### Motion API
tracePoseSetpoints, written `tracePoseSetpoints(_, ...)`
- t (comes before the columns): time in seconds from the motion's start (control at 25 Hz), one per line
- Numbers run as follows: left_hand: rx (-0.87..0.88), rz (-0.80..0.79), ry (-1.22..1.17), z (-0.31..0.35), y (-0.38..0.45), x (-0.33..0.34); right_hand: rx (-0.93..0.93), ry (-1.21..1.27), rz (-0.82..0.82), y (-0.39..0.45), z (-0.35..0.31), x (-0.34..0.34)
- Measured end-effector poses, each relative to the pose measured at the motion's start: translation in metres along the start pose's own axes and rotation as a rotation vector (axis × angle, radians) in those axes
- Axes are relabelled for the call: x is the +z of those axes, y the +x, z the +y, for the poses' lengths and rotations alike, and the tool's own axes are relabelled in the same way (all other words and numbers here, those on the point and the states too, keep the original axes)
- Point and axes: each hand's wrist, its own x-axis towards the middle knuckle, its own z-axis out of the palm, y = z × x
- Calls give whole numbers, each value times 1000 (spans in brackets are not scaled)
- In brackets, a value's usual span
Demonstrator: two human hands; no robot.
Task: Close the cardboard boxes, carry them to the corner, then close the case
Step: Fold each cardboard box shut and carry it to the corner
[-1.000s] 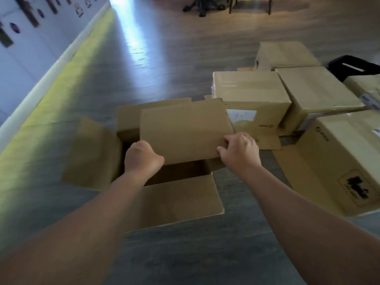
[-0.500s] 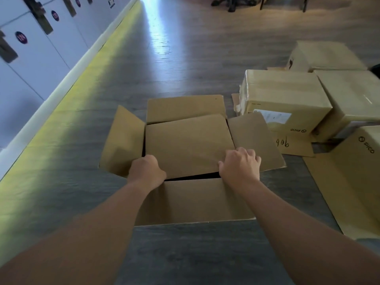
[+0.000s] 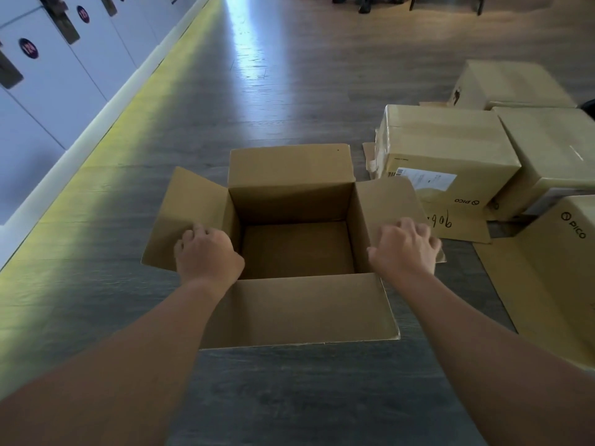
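An open cardboard box [image 3: 289, 201] stands on the floor in front of me with all four flaps spread outward, and its inside looks empty. My left hand [image 3: 207, 255] grips the left flap [image 3: 180, 226] near the box's front left corner, fingers curled over it. My right hand [image 3: 404, 249] holds the right flap [image 3: 391, 201] at its near edge, fingers lying across the top. The near flap [image 3: 299, 310] lies flat toward me between my forearms. No case is in view.
Several closed cardboard boxes [image 3: 444, 149] stand close together to the right, one [image 3: 553, 268] right beside my right arm. White lockers [image 3: 48, 75] and a yellow floor stripe [image 3: 106, 146] run along the left. Chair legs [image 3: 363, 1] show at the far end.
The flap that covered the opening has swung back, so the box now stands open. Both hands have moved outward from the middle onto the side flaps.
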Motion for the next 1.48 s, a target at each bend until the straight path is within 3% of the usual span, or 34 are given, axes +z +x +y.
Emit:
tracePoseSetpoints(0.2, -155, 16, 87, -10, 1, 8, 291, 87, -85, 8, 21, -2)
tracePoseSetpoints(0.44, -216, 55, 43, -15, 9, 6, 106, 35, 191, 8, 9, -18)
tracePoseSetpoints(0.64, -320, 33, -56, -20, 19, -9, -43, 70, 261, 5, -26, -36)
tracePoseSetpoints(0.76, -261, 80, -57, -4, 17, -23, -190, 82, 282, -9, -54, -33)
tracePoseSetpoints(0.92, -104, 127, -175, 25, 12, -36, -386, 160, 168, -28, -69, -16)
tracePoseSetpoints(1.2, 225, 192, -358, 45, -9, -23, -399, 178, -4, -23, -42, 8)
tracePoseSetpoints(1.32, 300, 97, -335, 35, -14, -7, -373, 130, -98, -21, -32, 13)
tracePoseSetpoints(1.48, 212, -87, -267, 4, -3, 8, -390, 154, -157, -19, -20, 19)
